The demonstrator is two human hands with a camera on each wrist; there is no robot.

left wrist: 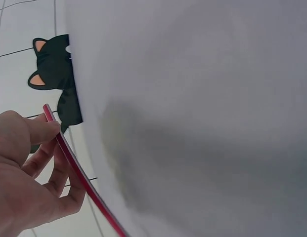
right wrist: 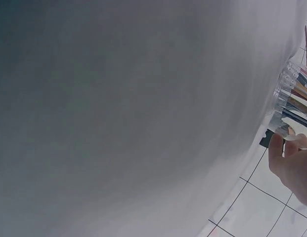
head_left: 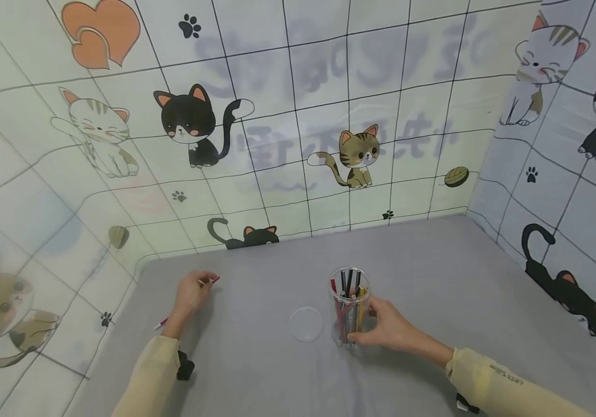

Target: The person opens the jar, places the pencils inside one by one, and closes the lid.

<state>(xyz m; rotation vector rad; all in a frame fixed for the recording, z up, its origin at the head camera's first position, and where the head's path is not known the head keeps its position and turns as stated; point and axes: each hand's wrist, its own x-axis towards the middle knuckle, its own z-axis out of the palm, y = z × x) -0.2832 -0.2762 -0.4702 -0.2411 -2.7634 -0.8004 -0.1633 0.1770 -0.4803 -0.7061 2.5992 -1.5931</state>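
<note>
My left hand (head_left: 192, 295) pinches a red pencil (left wrist: 89, 186) between thumb and fingers, above the left part of the table. One end of the pencil sticks out past the fingertips, and the other shows behind the wrist in the head view. My right hand (head_left: 388, 327) grips a clear cup (head_left: 335, 327) low on its side, thumb in front and fingers partly hidden behind it. Inside stand several pencils (head_left: 350, 307), black, red, yellow and grey. In the right wrist view the cup's base (right wrist: 279, 94) and part of the right hand (right wrist: 294, 158) appear at the right edge.
A round clear lid (head_left: 305, 324) lies flat on the grey tablecloth (head_left: 256, 370), just left of the cup. Cloth walls printed with cats (head_left: 188, 124) and grid lines enclose the table at the back and both sides.
</note>
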